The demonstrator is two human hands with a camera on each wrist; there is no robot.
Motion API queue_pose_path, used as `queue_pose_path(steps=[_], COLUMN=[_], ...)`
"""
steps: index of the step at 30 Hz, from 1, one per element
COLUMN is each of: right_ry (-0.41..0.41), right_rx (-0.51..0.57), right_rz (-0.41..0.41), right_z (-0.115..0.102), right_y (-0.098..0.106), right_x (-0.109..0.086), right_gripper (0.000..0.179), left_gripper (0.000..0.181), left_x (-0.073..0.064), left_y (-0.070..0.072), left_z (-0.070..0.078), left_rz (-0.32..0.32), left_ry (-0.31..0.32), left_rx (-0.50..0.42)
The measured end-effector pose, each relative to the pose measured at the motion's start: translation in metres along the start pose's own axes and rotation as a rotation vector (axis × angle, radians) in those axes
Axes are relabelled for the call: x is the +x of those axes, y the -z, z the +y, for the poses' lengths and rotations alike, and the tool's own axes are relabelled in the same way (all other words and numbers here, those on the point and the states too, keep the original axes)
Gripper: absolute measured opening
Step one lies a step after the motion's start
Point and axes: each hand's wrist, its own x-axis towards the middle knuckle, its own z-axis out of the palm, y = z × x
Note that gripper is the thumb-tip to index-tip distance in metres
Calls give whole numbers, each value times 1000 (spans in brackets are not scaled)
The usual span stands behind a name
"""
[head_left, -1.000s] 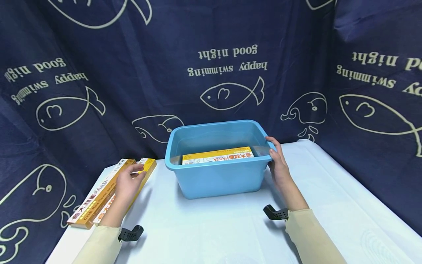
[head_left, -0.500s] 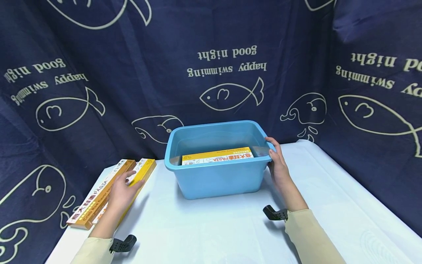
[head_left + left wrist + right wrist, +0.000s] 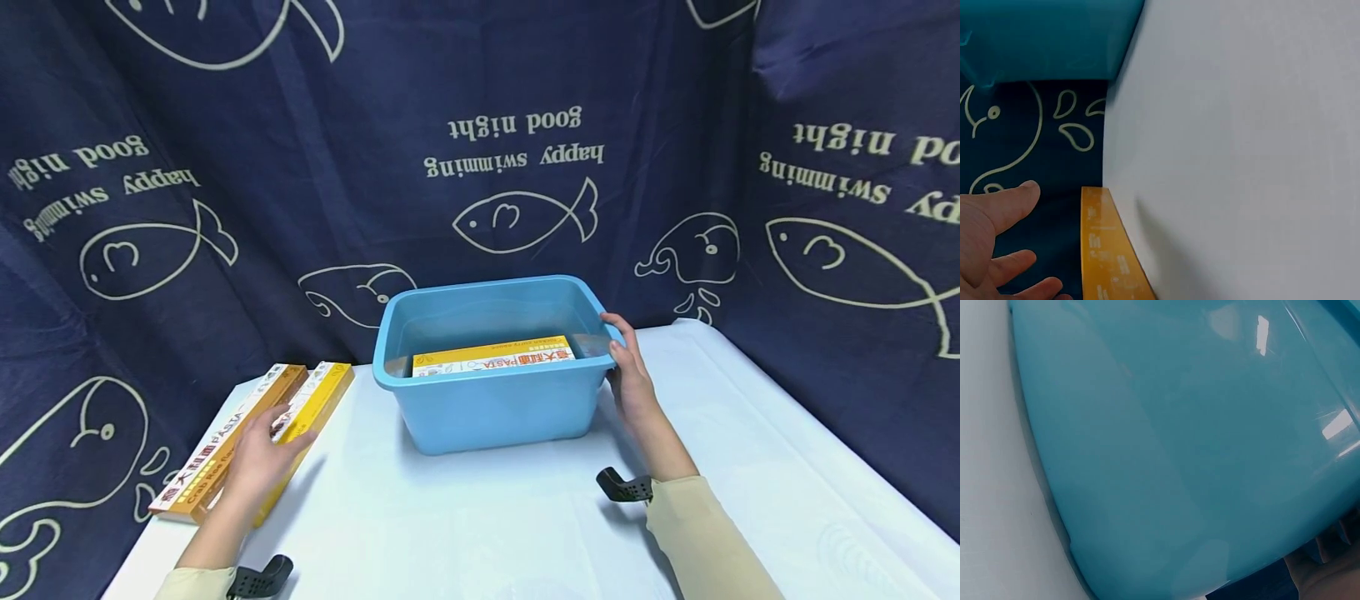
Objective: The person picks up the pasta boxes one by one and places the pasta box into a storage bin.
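In the head view a blue plastic bin (image 3: 498,408) stands mid-table, one pasta box (image 3: 495,357) with a yellow side lying inside it. My right hand (image 3: 633,379) grips the bin's right end, fingers over the rim; the right wrist view shows mostly the bin's wall (image 3: 1147,456), with part of that hand (image 3: 1325,575) in the corner. Two more pasta boxes lie side by side at the left: an orange-brown one (image 3: 217,454) and a yellow one (image 3: 318,404). Over the yellow box is my left hand (image 3: 258,458), fingers spread and holding nothing; it partly hides both boxes.
A white cloth covers the table (image 3: 450,525). Behind and on both sides hangs a dark blue curtain (image 3: 517,75) printed with fish and upside-down words. The bin's back stands close to the curtain.
My left hand has moved down and toward me along the yellow pasta box, its fingers spreading wider. My right hand keeps its hold on the bin, which has stayed in place.
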Motion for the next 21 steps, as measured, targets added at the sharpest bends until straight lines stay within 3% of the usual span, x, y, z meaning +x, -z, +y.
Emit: queue_pose_path(steps=[10, 21], right_ry=[4, 4], right_rx=[-3, 7], right_rz=[-3, -1], right_z=[-1, 1], right_y=[-1, -1], right_x=[0, 0], right_gripper=[54, 53], left_gripper=[86, 90], left_x=[-6, -17], left_y=[12, 16], left_z=[-15, -33], left_rz=[-14, -10], left_ry=[84, 99], left_rx=[21, 25])
